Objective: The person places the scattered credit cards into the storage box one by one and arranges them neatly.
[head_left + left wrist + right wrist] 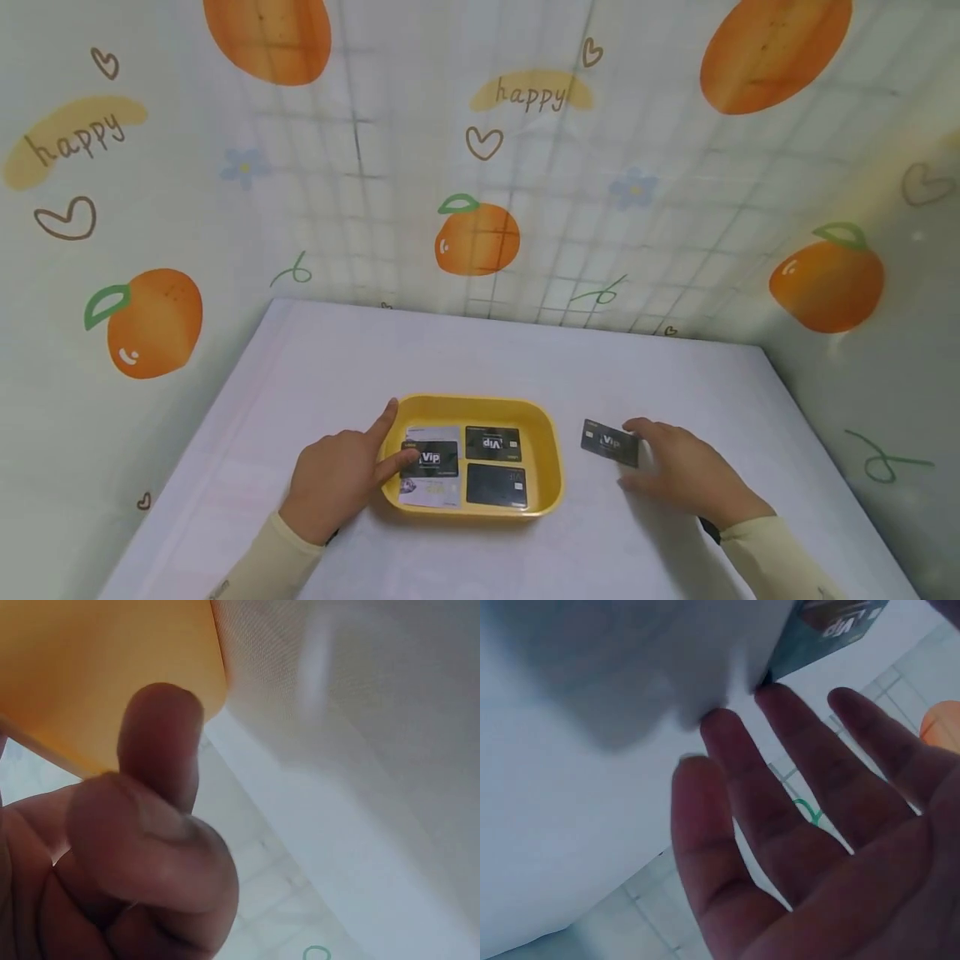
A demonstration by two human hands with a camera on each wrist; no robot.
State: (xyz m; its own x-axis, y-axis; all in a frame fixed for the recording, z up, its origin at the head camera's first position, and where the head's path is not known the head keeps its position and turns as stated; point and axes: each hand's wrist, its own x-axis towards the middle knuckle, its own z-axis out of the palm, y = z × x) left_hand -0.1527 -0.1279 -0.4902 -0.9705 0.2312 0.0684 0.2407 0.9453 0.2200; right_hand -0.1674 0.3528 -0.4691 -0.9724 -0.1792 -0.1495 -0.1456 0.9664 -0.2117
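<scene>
A yellow tray (555,492) sits on the white table, and my left hand (337,475) holds its left side. The thumb reaches over the wall onto a black Vip card (442,468); the index finger lies along the outside of the rim. That card overlaps a pale printed card (431,493). Beside them lie a black Vip card (492,444) and a plain-faced black card (497,485). My right hand (686,471) has its fingers spread and nearly straight, fingertips right at the right edge of another black Vip card (609,443) on the table.
The white table (450,350) meets walls draped with a fruit-patterned curtain (390,208) at the back and both sides. The tray stands left of the loose card, with a strip of table between them.
</scene>
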